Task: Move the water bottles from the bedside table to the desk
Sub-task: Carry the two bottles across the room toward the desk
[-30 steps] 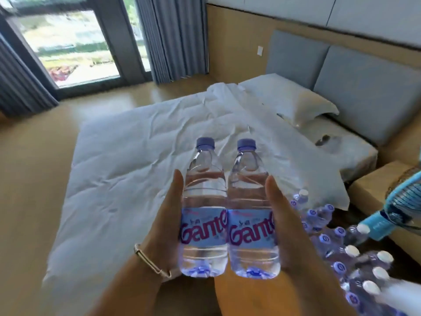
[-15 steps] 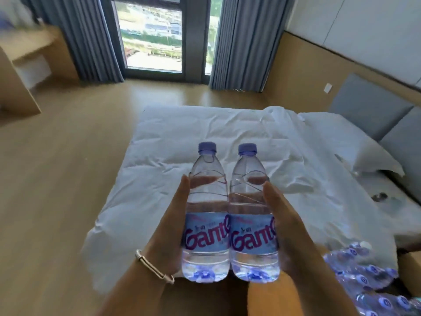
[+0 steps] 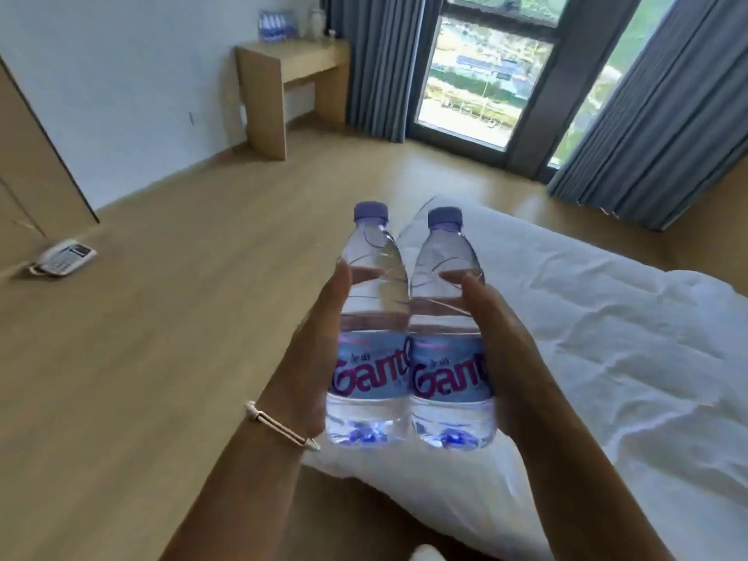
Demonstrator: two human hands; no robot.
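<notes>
Two clear water bottles with purple caps and blue labels stand upright side by side in front of me, touching. My left hand (image 3: 307,358) holds the left bottle (image 3: 370,317), thumb up along its side. My right hand (image 3: 510,350) holds the right bottle (image 3: 443,313) the same way. The fingers behind the bottles are hidden. The wooden desk (image 3: 283,62) stands far off against the white wall at the upper left, with several more bottles (image 3: 276,24) on its top.
A bed with a white duvet (image 3: 607,358) fills the right side, its corner just under the bottles. Bare wooden floor (image 3: 162,317) stretches from me to the desk. A white telephone (image 3: 62,257) lies on the floor at the left. Grey curtains (image 3: 647,115) flank the window.
The view has swung left from the bed and the pack of bottles towards the floor and desk. Both hands keep the same hold on the two bottles.
</notes>
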